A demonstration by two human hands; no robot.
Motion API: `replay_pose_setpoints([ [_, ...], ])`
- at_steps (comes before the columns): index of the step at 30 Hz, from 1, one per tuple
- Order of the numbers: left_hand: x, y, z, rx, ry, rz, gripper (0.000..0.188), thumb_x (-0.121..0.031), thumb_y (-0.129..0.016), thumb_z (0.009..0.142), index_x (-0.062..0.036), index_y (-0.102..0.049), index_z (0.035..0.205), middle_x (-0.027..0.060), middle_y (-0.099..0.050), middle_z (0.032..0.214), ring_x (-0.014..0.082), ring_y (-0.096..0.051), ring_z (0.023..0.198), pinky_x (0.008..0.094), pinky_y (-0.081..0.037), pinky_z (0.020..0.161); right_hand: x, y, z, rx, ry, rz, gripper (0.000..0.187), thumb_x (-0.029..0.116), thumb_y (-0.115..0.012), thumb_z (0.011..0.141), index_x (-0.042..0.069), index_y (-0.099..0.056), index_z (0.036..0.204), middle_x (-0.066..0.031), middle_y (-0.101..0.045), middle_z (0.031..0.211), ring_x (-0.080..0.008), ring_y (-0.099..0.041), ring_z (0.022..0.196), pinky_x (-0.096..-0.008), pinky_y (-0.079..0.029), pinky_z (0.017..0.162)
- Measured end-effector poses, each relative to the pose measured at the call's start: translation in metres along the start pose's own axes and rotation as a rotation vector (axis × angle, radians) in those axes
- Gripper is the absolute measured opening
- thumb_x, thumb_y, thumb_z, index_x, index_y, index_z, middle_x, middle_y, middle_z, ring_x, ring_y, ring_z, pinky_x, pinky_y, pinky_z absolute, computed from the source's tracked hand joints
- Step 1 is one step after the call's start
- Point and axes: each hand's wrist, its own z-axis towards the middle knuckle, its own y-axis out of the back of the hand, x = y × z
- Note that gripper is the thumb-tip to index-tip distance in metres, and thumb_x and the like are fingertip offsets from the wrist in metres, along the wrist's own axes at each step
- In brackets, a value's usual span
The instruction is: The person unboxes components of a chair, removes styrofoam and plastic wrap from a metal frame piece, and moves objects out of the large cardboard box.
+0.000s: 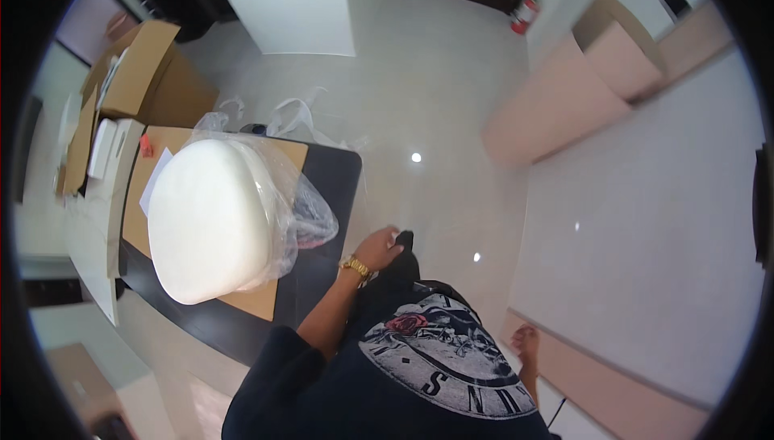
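My left hand (377, 248), with a gold watch (355, 266) on the wrist, is curled beside the dark table's right edge (334, 174). Its fingers close on a small white thing (393, 237), and a black object (405, 240) shows just past the fingertips. What these two are is unclear. A large white rounded cushion (210, 218) in a clear plastic bag (310, 214) lies on the table to the left of the hand, apart from it. My right hand is out of view. My dark printed shirt (435, 359) fills the lower middle.
A brown cardboard sheet (258, 299) lies under the cushion. Open cardboard boxes (137, 69) and white boxes (103, 145) stand at the far left. Pale glossy floor (435, 101) stretches ahead, with a red fire extinguisher (524, 14) far off. A bare foot (526, 341) is at the lower right.
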Motion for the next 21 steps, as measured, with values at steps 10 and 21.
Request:
replay_pose_setpoints([
  [10, 0.018, 0.211, 0.176, -0.346, 0.474, 0.556, 0.084, -0.041, -0.08, 0.078, -0.0147, -0.042, 0.149, 0.0206, -0.048, 0.149, 0.0495, -0.04, 0.138, 0.0599, -0.04, 0.108, 0.208, -0.151, 0.115, 0.291, -0.197, -0.46, 0.029, 0.014, -0.058, 0.098, 0.009, -0.058, 0.126, -0.0093, -0.065, 0.096, -0.0198, -0.063, 0.071, -0.0349, -0.053, 0.064],
  [21, 0.041, 0.277, 0.255, -0.036, 1.108, 0.179, 0.085, -0.057, -0.073, 0.082, -0.0189, -0.043, 0.152, 0.0194, -0.043, 0.154, 0.0468, -0.037, 0.143, 0.0577, -0.035, 0.115, 0.469, -0.344, 0.424, 0.814, 0.148, -0.989, 0.021, 0.025, -0.056, 0.098, 0.009, -0.066, 0.106, -0.0107, -0.067, 0.096, -0.0265, -0.067, 0.075, -0.0431, -0.054, 0.062],
])
